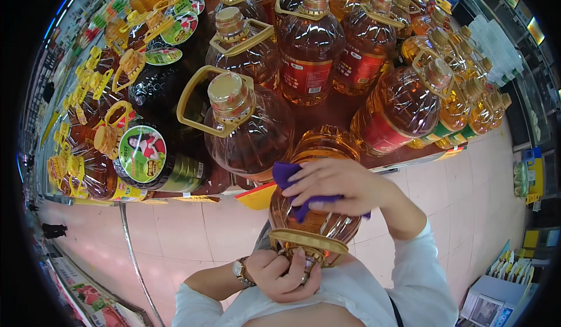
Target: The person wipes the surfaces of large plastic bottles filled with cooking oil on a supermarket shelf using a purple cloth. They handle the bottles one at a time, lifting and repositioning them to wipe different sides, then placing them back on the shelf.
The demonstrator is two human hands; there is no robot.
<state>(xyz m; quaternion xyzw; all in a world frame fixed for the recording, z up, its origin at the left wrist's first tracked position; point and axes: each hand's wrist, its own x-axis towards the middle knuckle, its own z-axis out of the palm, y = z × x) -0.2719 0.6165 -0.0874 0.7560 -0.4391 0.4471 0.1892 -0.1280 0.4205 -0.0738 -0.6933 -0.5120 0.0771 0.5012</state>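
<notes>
Item: one oil bottle (324,225), amber, tilted, neck end in my left grip (286,275), fingers curled closed around it just below the tan handle (308,239); far end toward the table (330,115). My right grip (339,188), slightly blurred, clasps a purple cloth (286,174) against the bottle's side. Obscured: cap, under my left fingers; cloth, partly, under my right.
</notes>
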